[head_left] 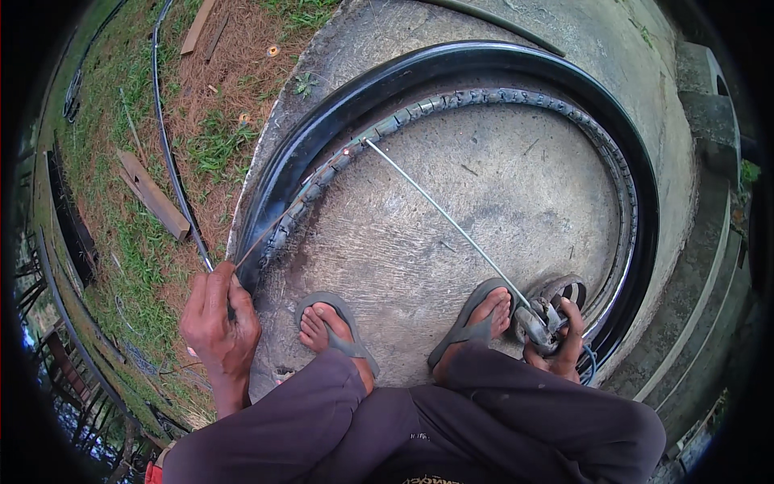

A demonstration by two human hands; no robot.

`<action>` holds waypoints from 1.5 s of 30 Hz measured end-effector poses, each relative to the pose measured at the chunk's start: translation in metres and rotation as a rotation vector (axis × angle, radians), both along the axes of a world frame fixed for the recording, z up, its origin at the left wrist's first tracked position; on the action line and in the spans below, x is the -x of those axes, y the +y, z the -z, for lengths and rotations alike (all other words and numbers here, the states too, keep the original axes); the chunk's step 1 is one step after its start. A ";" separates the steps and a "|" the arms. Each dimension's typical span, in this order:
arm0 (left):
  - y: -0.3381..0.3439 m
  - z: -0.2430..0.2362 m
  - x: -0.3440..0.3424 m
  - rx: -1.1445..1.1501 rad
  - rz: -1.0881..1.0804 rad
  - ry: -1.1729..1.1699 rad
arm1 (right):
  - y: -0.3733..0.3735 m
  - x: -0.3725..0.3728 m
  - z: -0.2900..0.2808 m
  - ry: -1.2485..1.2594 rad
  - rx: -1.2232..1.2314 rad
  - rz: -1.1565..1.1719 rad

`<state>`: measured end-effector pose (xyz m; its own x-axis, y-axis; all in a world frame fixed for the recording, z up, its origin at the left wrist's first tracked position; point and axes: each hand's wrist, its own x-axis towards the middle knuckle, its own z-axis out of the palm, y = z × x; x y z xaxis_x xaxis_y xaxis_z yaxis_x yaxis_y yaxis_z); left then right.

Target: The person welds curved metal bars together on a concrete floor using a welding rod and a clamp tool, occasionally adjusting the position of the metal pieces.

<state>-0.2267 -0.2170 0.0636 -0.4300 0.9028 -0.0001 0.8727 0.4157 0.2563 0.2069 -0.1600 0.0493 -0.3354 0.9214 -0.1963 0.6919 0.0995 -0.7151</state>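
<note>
Lower left, your left hand (222,323) is pinching a thin rod (272,232). Lower right, your right hand (567,343) is curling fingers around a metal tool (532,327).

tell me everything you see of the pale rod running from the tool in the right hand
The pale rod is long, thin, straight and metal-looking, with a whitish-grey surface. Its near end meets the rounded grey tool in the right hand. It slants away and left over the concrete, its far tip ending beside the curved, notched strip, just right of a small reddish bright spot. Whether the tip touches the strip cannot be told.
</note>
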 end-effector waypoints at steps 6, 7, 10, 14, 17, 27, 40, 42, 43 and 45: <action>0.000 0.003 0.001 -0.046 0.008 0.002 | 0.003 0.009 -0.012 -0.100 0.025 -0.012; 0.001 0.004 0.002 -0.055 0.020 0.017 | 0.004 0.011 -0.013 -0.106 0.013 -0.014; -0.001 0.009 0.006 -0.093 0.057 0.035 | 0.005 0.005 -0.007 -0.018 0.026 -0.037; -0.002 0.013 0.010 -0.100 0.100 0.060 | 0.001 -0.009 0.010 0.135 0.023 -0.051; -0.001 0.012 0.006 -0.089 0.055 0.038 | -0.003 -0.017 0.018 0.093 -0.065 -0.050; 0.003 0.004 0.003 -0.027 -0.010 0.003 | 0.003 -0.009 0.012 0.041 -0.075 -0.081; 0.002 0.005 0.005 -0.021 -0.003 -0.012 | 0.006 0.002 -0.004 0.003 0.023 -0.058; 0.003 0.005 0.005 -0.009 -0.014 -0.020 | 0.004 0.002 -0.005 -0.065 0.001 -0.048; 0.004 0.004 0.003 0.001 -0.022 -0.024 | 0.003 0.003 -0.007 -0.098 -0.003 -0.043; 0.004 0.004 0.004 -0.025 0.002 -0.014 | 0.003 0.003 -0.008 -0.108 -0.002 -0.046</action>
<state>-0.2309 -0.2127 0.0591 -0.4284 0.9034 0.0166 0.8698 0.4073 0.2785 0.2039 -0.1570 0.0572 -0.3542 0.9059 -0.2322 0.7598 0.1340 -0.6362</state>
